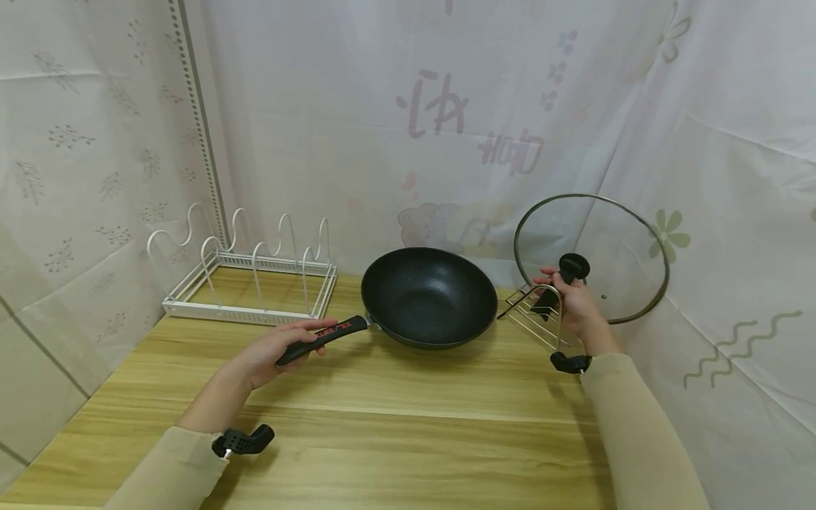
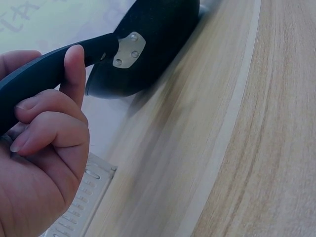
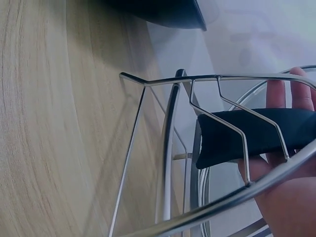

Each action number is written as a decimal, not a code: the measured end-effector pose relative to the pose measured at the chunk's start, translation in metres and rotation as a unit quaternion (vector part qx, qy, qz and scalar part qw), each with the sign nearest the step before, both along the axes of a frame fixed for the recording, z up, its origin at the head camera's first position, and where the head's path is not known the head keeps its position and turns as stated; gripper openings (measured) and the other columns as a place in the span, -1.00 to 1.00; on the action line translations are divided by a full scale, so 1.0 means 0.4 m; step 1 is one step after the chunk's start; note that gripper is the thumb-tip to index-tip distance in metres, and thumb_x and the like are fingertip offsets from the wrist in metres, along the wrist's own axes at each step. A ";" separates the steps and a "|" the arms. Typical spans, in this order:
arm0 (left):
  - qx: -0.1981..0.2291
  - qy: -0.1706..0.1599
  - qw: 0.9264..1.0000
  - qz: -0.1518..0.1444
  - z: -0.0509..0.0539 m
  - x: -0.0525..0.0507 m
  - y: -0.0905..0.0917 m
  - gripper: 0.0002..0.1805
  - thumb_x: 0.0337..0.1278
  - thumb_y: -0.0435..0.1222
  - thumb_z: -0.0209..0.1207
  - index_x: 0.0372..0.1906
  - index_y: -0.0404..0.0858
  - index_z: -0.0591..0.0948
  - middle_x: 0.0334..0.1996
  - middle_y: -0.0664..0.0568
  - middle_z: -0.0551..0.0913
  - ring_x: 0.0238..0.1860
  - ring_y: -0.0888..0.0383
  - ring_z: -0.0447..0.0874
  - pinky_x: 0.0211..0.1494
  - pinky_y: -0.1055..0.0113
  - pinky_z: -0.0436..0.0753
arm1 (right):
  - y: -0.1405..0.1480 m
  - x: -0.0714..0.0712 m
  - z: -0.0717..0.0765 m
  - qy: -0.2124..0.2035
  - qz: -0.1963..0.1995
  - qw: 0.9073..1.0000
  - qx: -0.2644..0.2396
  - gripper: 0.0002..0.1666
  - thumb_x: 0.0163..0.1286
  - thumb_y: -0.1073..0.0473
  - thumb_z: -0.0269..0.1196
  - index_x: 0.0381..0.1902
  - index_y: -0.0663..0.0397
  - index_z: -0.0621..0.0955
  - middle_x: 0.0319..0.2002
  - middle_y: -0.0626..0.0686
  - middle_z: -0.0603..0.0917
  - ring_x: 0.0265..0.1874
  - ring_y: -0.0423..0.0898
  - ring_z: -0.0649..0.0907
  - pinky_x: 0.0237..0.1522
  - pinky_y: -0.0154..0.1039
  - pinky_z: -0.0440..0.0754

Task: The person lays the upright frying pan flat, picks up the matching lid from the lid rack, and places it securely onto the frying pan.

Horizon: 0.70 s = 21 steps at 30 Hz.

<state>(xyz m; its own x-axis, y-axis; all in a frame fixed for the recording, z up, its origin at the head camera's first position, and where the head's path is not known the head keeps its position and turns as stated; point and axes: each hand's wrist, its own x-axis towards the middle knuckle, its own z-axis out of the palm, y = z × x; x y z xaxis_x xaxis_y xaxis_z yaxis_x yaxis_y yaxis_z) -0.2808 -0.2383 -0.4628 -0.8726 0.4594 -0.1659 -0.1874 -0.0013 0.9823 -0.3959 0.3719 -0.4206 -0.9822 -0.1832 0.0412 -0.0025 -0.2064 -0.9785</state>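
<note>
A black wok is at the middle back of the wooden table; my left hand grips its black handle, fingers curled round it in the left wrist view. On the right, my right hand holds the black handle of a round glass lid with a metal rim. The lid stands nearly upright behind a small wire stand. Bars of the stand pass in front of the lid handle and my fingers in the right wrist view.
A white rack with several wavy upright dividers stands at the back left of the table. Printed curtains hang behind and on both sides. Black wrist cameras sit on both wrists.
</note>
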 end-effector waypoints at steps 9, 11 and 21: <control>0.001 0.001 1.000 -0.001 0.002 0.002 0.001 -0.50 0.65 -0.22 0.11 0.55 0.02 0.60 -0.13 0.00 0.85 -0.57 0.36 0.40 -0.49 0.49 0.40 | 0.015 0.004 0.016 -0.010 0.014 0.999 -0.037 -0.61 0.82 0.08 -0.08 0.29 0.02 0.62 -0.03 -0.04 0.87 -0.01 -0.06 0.84 0.01 -0.15 0.85; 0.000 0.002 1.000 0.000 0.003 0.003 0.002 -0.50 0.65 -0.22 0.11 0.56 0.01 0.59 -0.13 0.00 0.85 -0.57 0.36 0.41 -0.49 0.49 0.41 | 0.018 0.006 0.022 -0.009 0.012 0.999 -0.031 -0.61 0.82 0.08 -0.07 0.30 0.02 0.62 -0.04 -0.05 0.88 0.02 -0.06 0.84 0.02 -0.15 0.84; -0.007 -0.002 1.000 0.006 0.001 0.002 0.003 -0.46 0.61 -0.24 0.12 0.58 -0.04 0.56 -0.14 -0.01 0.84 -0.57 0.34 0.39 -0.51 0.49 0.37 | 0.024 0.008 0.056 -0.013 0.000 0.999 -0.030 -0.67 0.78 0.08 0.04 0.17 -0.06 0.72 -0.10 -0.04 0.88 -0.02 -0.15 0.84 0.12 -0.13 0.83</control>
<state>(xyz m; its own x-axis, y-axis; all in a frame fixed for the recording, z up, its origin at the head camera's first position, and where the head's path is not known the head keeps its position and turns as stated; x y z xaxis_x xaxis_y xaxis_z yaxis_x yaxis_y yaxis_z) -0.2800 -0.2372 -0.4623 -0.8778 0.4458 -0.1755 -0.1915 0.0094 0.9815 -0.3926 0.3816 -0.3982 -0.9829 -0.1821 0.0258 0.0237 -0.2644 -0.9641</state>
